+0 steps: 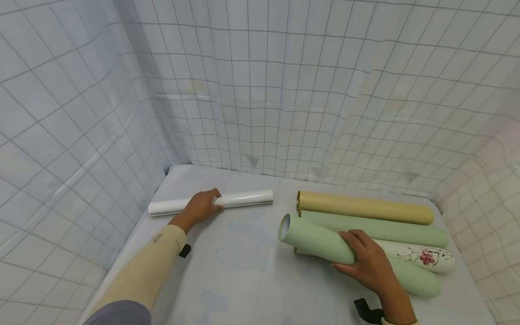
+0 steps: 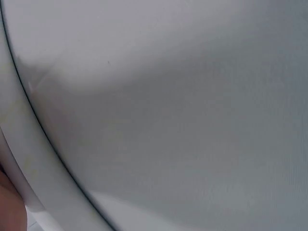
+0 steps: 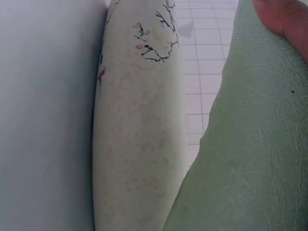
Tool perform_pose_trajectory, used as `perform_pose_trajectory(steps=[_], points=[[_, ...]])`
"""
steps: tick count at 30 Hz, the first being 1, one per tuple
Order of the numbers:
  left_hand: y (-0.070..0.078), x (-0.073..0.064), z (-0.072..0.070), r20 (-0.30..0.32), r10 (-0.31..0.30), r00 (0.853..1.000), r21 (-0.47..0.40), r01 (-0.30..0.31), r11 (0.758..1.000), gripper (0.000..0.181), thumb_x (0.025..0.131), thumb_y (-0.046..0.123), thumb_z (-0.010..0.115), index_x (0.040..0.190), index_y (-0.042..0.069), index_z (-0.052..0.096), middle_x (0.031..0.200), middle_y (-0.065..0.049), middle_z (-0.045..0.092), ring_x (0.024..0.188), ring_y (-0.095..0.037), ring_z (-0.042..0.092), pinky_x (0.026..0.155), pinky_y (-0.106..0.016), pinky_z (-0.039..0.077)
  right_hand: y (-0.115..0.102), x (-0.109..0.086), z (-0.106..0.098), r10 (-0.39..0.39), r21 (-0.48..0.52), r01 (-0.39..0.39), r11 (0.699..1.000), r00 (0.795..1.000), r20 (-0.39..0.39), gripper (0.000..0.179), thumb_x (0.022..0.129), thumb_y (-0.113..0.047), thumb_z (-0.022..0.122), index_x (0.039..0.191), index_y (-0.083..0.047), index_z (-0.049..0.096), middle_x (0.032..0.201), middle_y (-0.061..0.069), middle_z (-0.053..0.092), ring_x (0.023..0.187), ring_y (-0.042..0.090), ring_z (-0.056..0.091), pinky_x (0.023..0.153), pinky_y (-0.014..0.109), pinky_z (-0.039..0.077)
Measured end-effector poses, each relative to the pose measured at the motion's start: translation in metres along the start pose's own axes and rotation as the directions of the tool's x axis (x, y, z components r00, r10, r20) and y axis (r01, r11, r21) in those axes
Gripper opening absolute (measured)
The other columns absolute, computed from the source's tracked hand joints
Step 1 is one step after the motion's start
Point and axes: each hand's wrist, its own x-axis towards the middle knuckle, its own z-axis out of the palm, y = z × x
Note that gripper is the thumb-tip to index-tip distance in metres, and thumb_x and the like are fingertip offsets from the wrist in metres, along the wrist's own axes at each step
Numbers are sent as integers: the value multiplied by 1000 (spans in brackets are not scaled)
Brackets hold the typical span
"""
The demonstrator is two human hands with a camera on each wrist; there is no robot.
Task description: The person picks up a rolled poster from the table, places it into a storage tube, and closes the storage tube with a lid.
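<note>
On the left of the table, my left hand lies across a glossy white roll, fingers over its far side and thumb on the near side. In the left wrist view a strip of the same white roll runs down the left edge. My right hand grips a light green wallpaper roll near its middle, its open end raised toward the left. Beneath it lies a cream wallpaper roll with pink blossoms, also plain beside the green roll in the right wrist view.
Behind the blossom roll lie another light green roll and, farthest back, a golden yellow roll. The pale table meets sheets with a grid pattern at the back and both sides.
</note>
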Motion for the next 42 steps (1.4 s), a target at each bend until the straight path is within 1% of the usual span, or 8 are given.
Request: perform_pose_trajectory(steps=[12,18,24,28,31,35,38,42], points=[[2,-6,4,-51,97,994,12,-96,995,36,91,29,74,116,5,63,106,-14,70,97,-36,64,93,-53,47,1,2,6,-47,-20,46,999,997,-53,74,78,-67,70,123,-9,64,110,10,61,86,27,64,67,47,54],[8,-20,-2,-60,113,992,-6,-114,994,38,92,29,73,119,5,64,111,-13,69,102,-36,63,96,-53,45,0,3,9,-56,-20,55,998,997,-54,73,78,-66,72,123,-9,64,109,9,60,84,25,62,66,46,53],[16,-38,-16,-135,138,981,-37,-145,989,40,93,30,71,121,3,65,113,-13,68,102,-33,62,94,-50,47,-3,4,8,-61,-28,59,998,995,-74,74,77,-66,73,124,-9,64,109,9,60,85,25,62,67,46,53],[20,-48,-28,-222,245,944,-20,-256,966,36,89,24,75,115,2,66,112,-13,69,105,-33,63,101,-55,43,-4,3,7,-49,-30,46,998,994,-94,73,77,-67,72,123,-9,65,109,9,61,84,26,63,67,46,53],[23,-55,-37,-303,334,893,13,-347,938,33,84,19,80,110,3,66,108,-12,70,101,-32,64,101,-60,41,-4,2,8,-28,-22,26,999,995,-97,74,82,-71,61,121,-9,65,107,8,61,84,25,62,69,45,52],[26,-66,-48,-361,402,841,45,-415,909,37,80,19,82,109,4,65,107,-11,70,99,-32,64,98,-63,42,-5,1,9,-7,-12,6,1000,996,-87,75,83,-72,59,121,-8,66,107,7,61,86,25,61,73,44,50],[28,-74,-54,-381,437,815,62,-449,891,38,86,30,77,111,4,64,110,-13,69,101,-33,64,98,-63,43,-5,1,9,-4,-14,3,1000,996,-87,75,82,-72,59,120,-7,66,107,8,61,86,25,61,73,44,50],[33,-83,-59,-394,461,795,70,-474,878,43,91,40,69,112,3,65,112,-13,69,103,-33,64,98,-61,42,-4,2,10,-4,-14,2,1000,996,-88,76,82,-72,59,120,-7,66,107,9,61,86,26,62,72,44,51]])
